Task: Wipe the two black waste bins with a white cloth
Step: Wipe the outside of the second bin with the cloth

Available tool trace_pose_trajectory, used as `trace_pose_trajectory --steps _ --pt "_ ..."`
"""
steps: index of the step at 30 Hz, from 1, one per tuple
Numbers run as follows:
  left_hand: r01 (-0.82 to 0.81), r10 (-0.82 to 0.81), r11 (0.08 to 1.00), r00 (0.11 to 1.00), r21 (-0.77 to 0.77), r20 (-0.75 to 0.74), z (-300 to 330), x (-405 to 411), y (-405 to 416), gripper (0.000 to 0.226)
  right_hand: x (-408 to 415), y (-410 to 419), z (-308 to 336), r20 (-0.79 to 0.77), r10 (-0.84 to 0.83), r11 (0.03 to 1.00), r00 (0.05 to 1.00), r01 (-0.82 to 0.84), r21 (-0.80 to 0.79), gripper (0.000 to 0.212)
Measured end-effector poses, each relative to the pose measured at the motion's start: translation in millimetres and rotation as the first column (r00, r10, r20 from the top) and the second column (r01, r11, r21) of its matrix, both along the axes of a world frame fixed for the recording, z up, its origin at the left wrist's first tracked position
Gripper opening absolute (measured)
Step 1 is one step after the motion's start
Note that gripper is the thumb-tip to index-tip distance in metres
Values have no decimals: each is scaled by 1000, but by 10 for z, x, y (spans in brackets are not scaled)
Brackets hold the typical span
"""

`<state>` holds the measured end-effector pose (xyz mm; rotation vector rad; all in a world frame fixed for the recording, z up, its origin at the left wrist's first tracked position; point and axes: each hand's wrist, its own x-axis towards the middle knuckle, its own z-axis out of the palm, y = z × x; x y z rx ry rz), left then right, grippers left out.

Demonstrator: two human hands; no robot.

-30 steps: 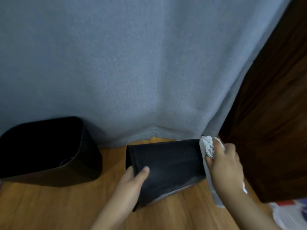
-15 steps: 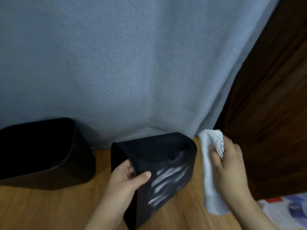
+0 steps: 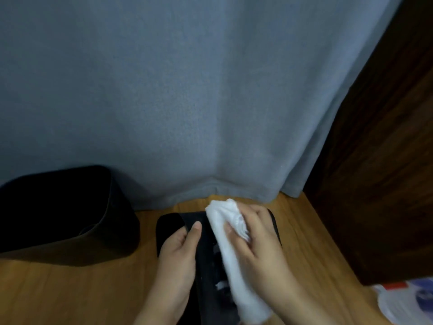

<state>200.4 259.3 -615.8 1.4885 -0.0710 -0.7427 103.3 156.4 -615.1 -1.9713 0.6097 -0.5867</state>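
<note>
Bin (image 3: 206, 266) between gripping hands, under cloth (image 3: 236, 266)

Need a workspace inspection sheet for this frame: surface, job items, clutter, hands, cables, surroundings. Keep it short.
Surface: wooden floor, bare boards showing between the bins.
Job's things: tipped black bin between the hands, pale smears on its side; second black bin upright at left, untouched; white cloth laid along the tipped bin.
Clutter: white and blue plastic packaging at lower right, contents unclear.
Hands: left hand grips the tipped bin's rim; right hand holds the cloth against the bin.
Cables: nothing seen.
Surroundings: grey curtain hanging to the floor behind; dark wooden panel at right.
</note>
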Motion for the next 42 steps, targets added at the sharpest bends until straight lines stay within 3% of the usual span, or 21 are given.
trace_pose_trajectory --steps 3,6,8,10,11,14,16,20,22,25,28,34,39,42 --pt "-13 13 1000 998 -2 -58 -5 -19 3 36 80 70 -110 -72 -78 949 994 52 -310 40" --pt "-49 48 999 996 -12 -78 -6 -15 8 31 112 71 -147 -50 -87 885 995 54 -463 39" --pt "-64 63 998 994 -15 -89 -21 4 19 32 101 99 -73 -21 -90 913 996 74 -400 31" --pt "-71 69 997 992 -22 -109 -25 37 40 33 45 98 106 51 -64 982 997 72 -174 31" --pt "-76 73 997 989 -24 -125 -26 53 49 33 4 69 242 93 -62 988 994 74 -132 26" --pt "-89 86 996 984 -11 -157 -38 77 68 33 -101 -152 569 216 -80 982 973 114 -149 8" --pt "-86 85 996 983 4 -162 -39 67 65 33 -83 -343 585 143 -93 990 985 108 -95 7" --pt "-92 95 995 980 23 -175 -27 40 41 31 23 -537 177 -264 -176 961 948 108 -254 14" --pt "-80 84 996 980 32 -179 -25 35 24 32 94 -412 20 -370 -209 944 905 88 -318 22" --pt "-71 77 997 979 38 -187 -25 42 27 33 174 -70 -61 -315 -276 832 908 62 -551 49" --pt "-70 72 997 982 13 -176 -15 36 39 32 229 159 -203 -328 -332 770 884 53 -636 81" --pt "-92 89 996 979 -9 -185 -21 37 60 33 232 -7 -372 -324 -293 762 900 16 -647 49" --pt "-95 76 993 965 -64 -251 -20 54 70 39 224 -96 -173 -256 -113 925 960 8 -379 22" --pt "-59 30 992 968 -110 -248 -22 43 58 38 232 287 -99 -202 -83 855 976 -34 -518 41"
